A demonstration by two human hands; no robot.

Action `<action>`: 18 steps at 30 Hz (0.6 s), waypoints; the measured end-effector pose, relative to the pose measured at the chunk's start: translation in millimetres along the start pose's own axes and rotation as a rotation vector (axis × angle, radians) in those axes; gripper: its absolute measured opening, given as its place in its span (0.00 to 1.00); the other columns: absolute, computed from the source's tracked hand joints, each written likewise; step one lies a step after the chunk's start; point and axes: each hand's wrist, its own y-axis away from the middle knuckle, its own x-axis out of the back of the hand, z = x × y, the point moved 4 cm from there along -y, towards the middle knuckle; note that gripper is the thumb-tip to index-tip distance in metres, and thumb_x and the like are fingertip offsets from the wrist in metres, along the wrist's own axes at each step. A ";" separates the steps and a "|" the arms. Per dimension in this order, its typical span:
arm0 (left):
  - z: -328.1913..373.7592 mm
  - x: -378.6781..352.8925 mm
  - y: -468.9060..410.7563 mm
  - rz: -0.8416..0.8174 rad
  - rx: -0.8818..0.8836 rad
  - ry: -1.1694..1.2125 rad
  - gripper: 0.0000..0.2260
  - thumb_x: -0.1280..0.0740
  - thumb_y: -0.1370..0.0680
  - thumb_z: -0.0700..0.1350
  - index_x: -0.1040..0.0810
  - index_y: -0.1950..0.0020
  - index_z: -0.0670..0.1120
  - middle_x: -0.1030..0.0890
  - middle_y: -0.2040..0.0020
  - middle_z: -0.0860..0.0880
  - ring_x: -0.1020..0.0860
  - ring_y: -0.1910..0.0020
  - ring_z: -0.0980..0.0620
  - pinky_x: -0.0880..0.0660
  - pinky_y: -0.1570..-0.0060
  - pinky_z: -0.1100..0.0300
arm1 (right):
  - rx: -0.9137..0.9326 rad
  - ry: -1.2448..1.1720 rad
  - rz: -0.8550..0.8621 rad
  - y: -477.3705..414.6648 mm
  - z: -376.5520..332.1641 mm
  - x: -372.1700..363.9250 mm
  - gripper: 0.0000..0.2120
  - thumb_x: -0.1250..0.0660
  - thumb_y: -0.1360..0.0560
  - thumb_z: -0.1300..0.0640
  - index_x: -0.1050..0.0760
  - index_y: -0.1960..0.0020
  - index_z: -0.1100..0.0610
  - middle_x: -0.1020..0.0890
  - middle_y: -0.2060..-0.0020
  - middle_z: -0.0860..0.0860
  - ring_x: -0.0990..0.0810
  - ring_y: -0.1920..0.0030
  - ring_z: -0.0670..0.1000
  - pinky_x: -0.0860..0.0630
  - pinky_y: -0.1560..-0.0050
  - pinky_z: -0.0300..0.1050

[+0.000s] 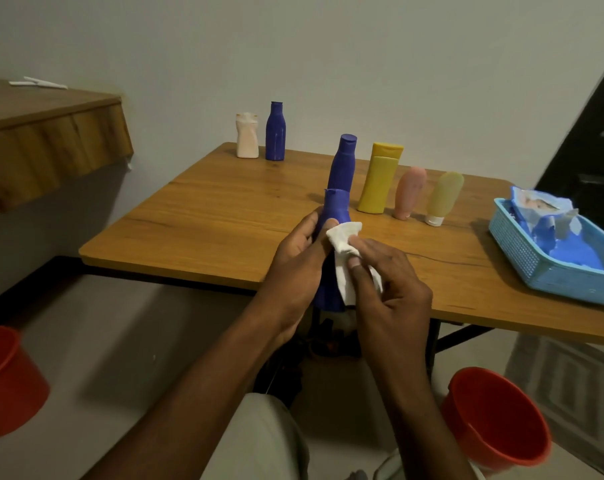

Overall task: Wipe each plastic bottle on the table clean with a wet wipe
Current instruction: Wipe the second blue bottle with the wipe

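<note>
While a blue plastic bottle [335, 209] is gripped upright by the left hand [295, 268] over the near edge of the wooden table [224, 220], a crumpled white wet wipe [343, 252] is pressed against its front by the right hand [385, 289]. The left fingers are curled around the bottle's body, with the thumb laid up its side; the right thumb and fingertips are pinched onto the wipe, holding it to the plastic. No label or writing can be made out on the held bottle.

Behind it, a row of bottles is stood on the table: a taller blue bottle [343, 164], a yellow tube bottle [380, 178] with its cap at the top, a pink tube [409, 192] and a pale yellow-green tube [444, 197] resting on a white cap. At the far corner, well apart from the row, a cream bottle [247, 136] and another blue bottle [275, 131] are set side by side. No brand names can be read on any of them.

A light blue basket [522, 251] is placed at the right end of the table, and a torn-open blue wipe packet [543, 216] is held in it; its print is too blurred to read. Two red buckets [494, 417] are seen on the floor, one at either side.
</note>
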 end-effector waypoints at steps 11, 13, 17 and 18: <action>1.2 4.1 3.7 0.045 0.006 0.053 0.14 0.40 0.13 0.46 0.21 0.30 0.48 0.14 0.47 0.44 0.16 0.45 0.44 0.21 0.42 0.49 | -0.084 -0.084 -0.203 11.4 -6.7 -14.2 0.20 0.36 0.17 0.63 0.28 0.26 0.50 0.24 0.28 0.45 0.27 0.27 0.42 0.27 0.28 0.48; -1.2 10.5 2.2 0.147 0.072 0.138 0.16 0.38 0.14 0.50 0.20 0.32 0.45 0.14 0.41 0.40 0.17 0.38 0.40 0.21 0.38 0.45 | 0.074 0.145 -0.231 17.6 -10.8 -19.2 0.21 0.35 0.19 0.60 0.27 0.27 0.50 0.26 0.28 0.43 0.31 0.25 0.38 0.31 0.24 0.53; 1.1 19.2 2.7 0.200 0.150 0.244 0.22 0.38 0.16 0.57 0.22 0.31 0.42 0.14 0.42 0.41 0.14 0.48 0.46 0.16 0.50 0.52 | 0.214 0.361 -0.206 28.2 -14.1 -21.3 0.19 0.36 0.24 0.55 0.18 0.35 0.53 0.20 0.32 0.47 0.27 0.27 0.42 0.28 0.28 0.60; 2.4 19.4 3.2 0.200 0.142 0.253 0.22 0.39 0.15 0.57 0.22 0.31 0.43 0.14 0.42 0.41 0.14 0.48 0.46 0.16 0.53 0.53 | 0.217 0.367 -0.210 30.0 -14.5 -20.6 0.19 0.37 0.24 0.54 0.18 0.35 0.53 0.19 0.33 0.48 0.26 0.28 0.43 0.27 0.29 0.59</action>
